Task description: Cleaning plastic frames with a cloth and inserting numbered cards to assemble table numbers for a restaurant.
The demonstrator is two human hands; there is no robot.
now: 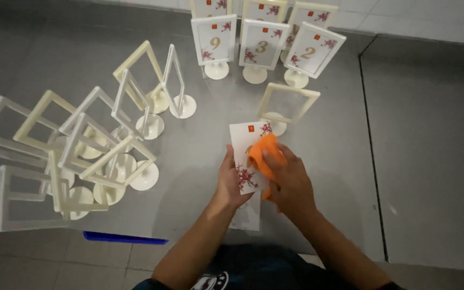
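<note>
The card is pinched by the left hand, long axis pointing away; a cloth is pressed on it by the right hand

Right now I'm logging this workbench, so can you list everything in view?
Card: one, white with red blossoms, table centre, held.
Cloth: one, orange, on the card.
Empty frame stands: about a dozen, cream and white, left side.
Single empty stand: one, cream, behind the card.
Filled stands: six, white, back edge.
Table: grey.
Crate edge: blue, under the table.
Left hand: steadies the card.
Right hand: presses the cloth.
</note>
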